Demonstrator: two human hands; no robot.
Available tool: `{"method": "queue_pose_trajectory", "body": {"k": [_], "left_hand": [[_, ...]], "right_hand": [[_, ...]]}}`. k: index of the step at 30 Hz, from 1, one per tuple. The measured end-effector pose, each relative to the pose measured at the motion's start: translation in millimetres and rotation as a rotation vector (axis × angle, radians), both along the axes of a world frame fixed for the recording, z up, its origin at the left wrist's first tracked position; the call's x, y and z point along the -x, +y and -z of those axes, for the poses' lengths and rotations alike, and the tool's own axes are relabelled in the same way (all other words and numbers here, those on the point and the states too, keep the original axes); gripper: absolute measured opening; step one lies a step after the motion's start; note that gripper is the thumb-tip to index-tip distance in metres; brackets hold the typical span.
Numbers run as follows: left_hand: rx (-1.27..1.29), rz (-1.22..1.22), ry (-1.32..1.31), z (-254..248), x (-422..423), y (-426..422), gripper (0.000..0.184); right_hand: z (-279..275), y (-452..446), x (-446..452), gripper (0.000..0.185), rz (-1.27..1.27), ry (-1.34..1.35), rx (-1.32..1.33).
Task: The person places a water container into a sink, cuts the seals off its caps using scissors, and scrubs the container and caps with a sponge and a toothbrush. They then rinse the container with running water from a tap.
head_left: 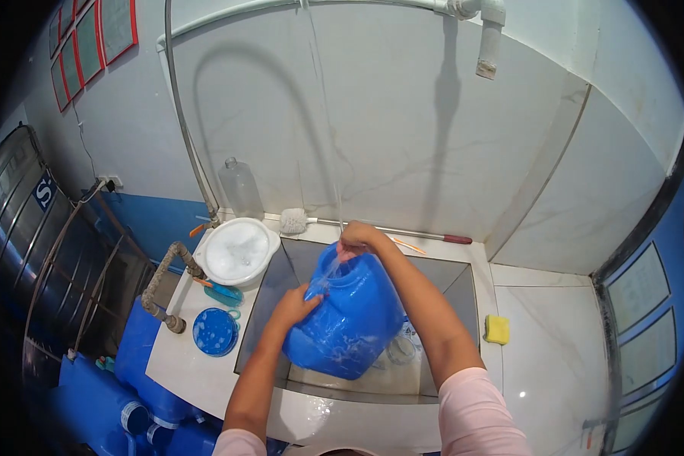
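Note:
A large blue plastic water jug (349,327) is tilted over the sink (266,334), its wide mouth toward the wall. My left hand (298,305) grips the jug's side just below the neck, thumb on top. My right hand (357,240) is at the mouth, fingers curled down and partly hidden by the opening; what they hold, if anything, I cannot make out. A thin stream of water falls from above onto the mouth and runs over the wet, sudsy jug.
Left of the sink are a white basin (239,247) of suds, a blue lid (215,332), a teal brush (222,293) and a bent pipe (156,292). A long-handled brush (387,228) lies behind; a yellow sponge (497,330) sits right. A clear bottle (240,188) stands by the wall.

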State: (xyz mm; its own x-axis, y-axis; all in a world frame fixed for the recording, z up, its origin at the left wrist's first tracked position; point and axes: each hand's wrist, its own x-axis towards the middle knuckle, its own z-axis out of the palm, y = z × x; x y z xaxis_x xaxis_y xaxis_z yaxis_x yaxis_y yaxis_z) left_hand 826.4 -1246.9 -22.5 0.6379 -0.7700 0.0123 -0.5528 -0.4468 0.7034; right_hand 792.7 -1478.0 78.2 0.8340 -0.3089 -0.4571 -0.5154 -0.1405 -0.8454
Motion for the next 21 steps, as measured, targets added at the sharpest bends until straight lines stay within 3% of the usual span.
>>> {"method": "queue_pose_trajectory", "body": {"k": [1, 2, 4, 8, 10, 13, 15, 18, 21], "left_hand": [[-0.056, 0.105, -0.227, -1, -8, -6, 0.042], [-0.055, 0.099, -0.225, 0, -10, -15, 0.042], [-0.094, -0.034, -0.587, -2, 2, -43, 0.042], [0.063, -0.13, -0.683, 5, 23, -78, 0.039], [0.322, -0.03, -0.756, 10, 25, -86, 0.034], [0.336, 0.14, -0.544, 13, 24, -91, 0.036], [0.398, 0.195, -0.52, -5, 32, -83, 0.036], [0.486, 0.264, -0.496, -13, 39, -75, 0.037], [0.519, 0.279, -0.478, -10, 33, -73, 0.039]], "right_hand": [[-2, 2, -1, 0.016, -0.011, 0.016, 0.014], [-4, 5, -1, 0.016, -0.024, 0.033, 0.029], [-9, 6, -2, 0.014, -0.005, 0.015, 0.012], [-17, 13, -1, 0.013, 0.066, -0.033, -0.041], [-18, 15, -1, 0.014, 0.081, -0.064, -0.044], [-10, 4, -7, 0.015, 0.052, -0.099, 0.032], [-6, 0, -11, 0.015, 0.003, -0.099, 0.108], [-11, 4, -9, 0.017, 0.105, -0.115, -0.024], [-15, 3, -11, 0.015, 0.045, -0.106, 0.115]]}}
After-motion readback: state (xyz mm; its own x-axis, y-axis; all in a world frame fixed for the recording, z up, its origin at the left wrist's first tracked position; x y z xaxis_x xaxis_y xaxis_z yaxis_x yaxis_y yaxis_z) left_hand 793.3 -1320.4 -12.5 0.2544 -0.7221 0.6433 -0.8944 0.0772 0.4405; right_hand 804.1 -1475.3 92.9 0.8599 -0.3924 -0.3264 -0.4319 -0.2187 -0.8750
